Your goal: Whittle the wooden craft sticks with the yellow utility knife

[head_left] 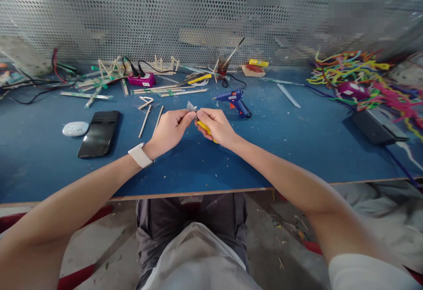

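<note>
Workstation, parts in descending size. The blue surface [280,127] carries all items. Above its middle, the left hand [173,124] and right hand [216,124] meet, fingertips close together. The dark phone [99,135] lies left of them; the blue glue gun [233,99] lies just beyond the right hand. The yellow-handled tool [204,127] is clamped in the right grip, its working end largely hidden. The small translucent piece [191,105] is pinched in the left grip, between thumb and finger, projecting past the fingertips. Good practice, by judgement: pinch the piece firmly near the contact point, clear the left thumb from the tool's path, and use short, light, controlled movements.
</note>
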{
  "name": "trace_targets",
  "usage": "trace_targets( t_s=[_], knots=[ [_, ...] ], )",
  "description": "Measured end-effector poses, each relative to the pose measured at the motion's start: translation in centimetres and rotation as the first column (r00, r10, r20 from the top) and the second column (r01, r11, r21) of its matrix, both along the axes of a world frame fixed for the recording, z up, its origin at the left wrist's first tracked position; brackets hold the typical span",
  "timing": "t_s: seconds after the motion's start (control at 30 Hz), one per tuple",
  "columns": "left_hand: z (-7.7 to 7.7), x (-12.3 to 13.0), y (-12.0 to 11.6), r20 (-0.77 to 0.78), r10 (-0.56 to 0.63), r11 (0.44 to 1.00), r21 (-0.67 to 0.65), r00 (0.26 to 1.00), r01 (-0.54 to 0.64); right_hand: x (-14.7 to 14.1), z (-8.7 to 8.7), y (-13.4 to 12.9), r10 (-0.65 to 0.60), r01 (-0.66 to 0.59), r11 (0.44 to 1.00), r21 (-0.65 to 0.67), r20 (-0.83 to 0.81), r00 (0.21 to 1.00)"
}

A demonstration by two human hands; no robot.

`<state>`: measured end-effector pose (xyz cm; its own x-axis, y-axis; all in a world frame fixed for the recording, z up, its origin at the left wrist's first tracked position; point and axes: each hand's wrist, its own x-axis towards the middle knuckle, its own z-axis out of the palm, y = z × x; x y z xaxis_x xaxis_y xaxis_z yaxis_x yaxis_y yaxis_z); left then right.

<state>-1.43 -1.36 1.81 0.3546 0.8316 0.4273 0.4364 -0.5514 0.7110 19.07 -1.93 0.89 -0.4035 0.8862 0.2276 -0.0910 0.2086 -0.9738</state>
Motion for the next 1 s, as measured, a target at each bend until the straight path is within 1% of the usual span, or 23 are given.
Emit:
trace_targets(
  t_s=[0.27, 0.43, 0.7, 0.9, 0.97, 1.0],
  knots=[
    [-0.1, 0.2, -0.1, 0.034, 0.025, 0.999, 0.019, 0.999, -0.026, -0.9, -0.4, -0.7, -0.08, 0.082, 0.996, 0.036, -0.039, 0.996],
    [-0.4, 0.3, -0.1, 0.061, 0.024, 0.999, 0.042, 0.998, -0.027, -1.5, -0.7, -1.3, -0.13, 0.132, 0.991, 0.024, -0.071, 0.989],
    [0.2, 0.6, -0.5, 0.107, -0.002, 0.999, 0.054, 0.994, -0.004, -2.2, -0.3, -2.2, -0.176, 0.18, 0.983, 0.042, -0.08, 0.981],
    [0.2, 0.3, -0.4, 0.162, -0.001, 1.0, 0.016, 0.987, -0.002, -2.8, 0.0, -2.7, -0.252, 0.253, 0.967, -0.007, -0.119, 0.96],
    [0.0, 0.4, -0.4, 0.216, -0.034, 0.998, -0.035, 0.976, 0.042, -2.6, 0.2, -2.5, -0.267, 0.271, 0.962, 0.025, -0.108, 0.958],
    [-0.1, 0.4, -0.4, 0.256, -0.053, 0.994, -0.082, 0.965, 0.076, -2.3, 0.3, -2.4, -0.272, 0.278, 0.959, 0.048, -0.102, 0.957]
  ],
)
